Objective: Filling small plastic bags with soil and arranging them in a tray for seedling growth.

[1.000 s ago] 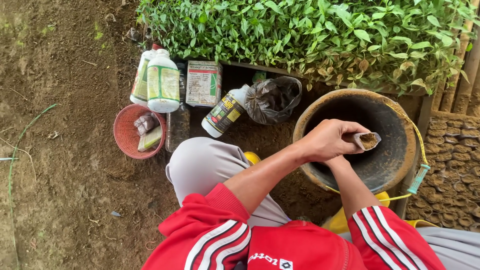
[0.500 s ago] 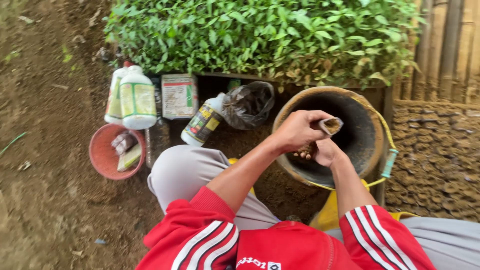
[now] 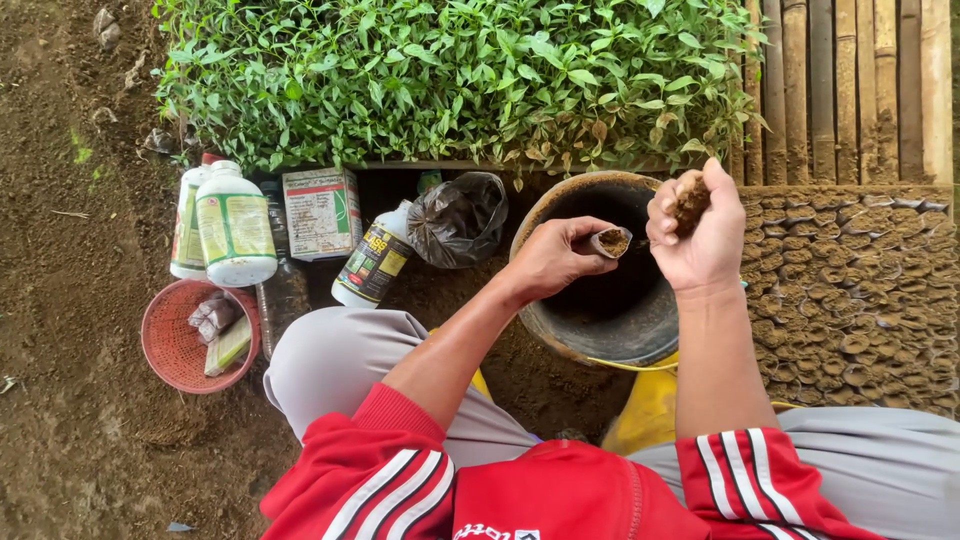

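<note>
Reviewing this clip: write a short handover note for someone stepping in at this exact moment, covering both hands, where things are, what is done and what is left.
Left hand: fingers closed around a small leaf cup, partly filled with soil, held over the dark bucket.
Right hand: raised above the bucket rim, fingers pinching a clump of soil.
Nearby: rows of filled soil cups lie right of the bucket; seedling bed ahead; bottles and a red basket to the left.
Done: many cups filled and laid in rows.
Left: the clump is not yet in the held cup, and the cup is not yet in the rows.

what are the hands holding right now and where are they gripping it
Left hand pinches a small soil-filled cup by its side. Right hand holds a clump of soil in its fingertips.
</note>
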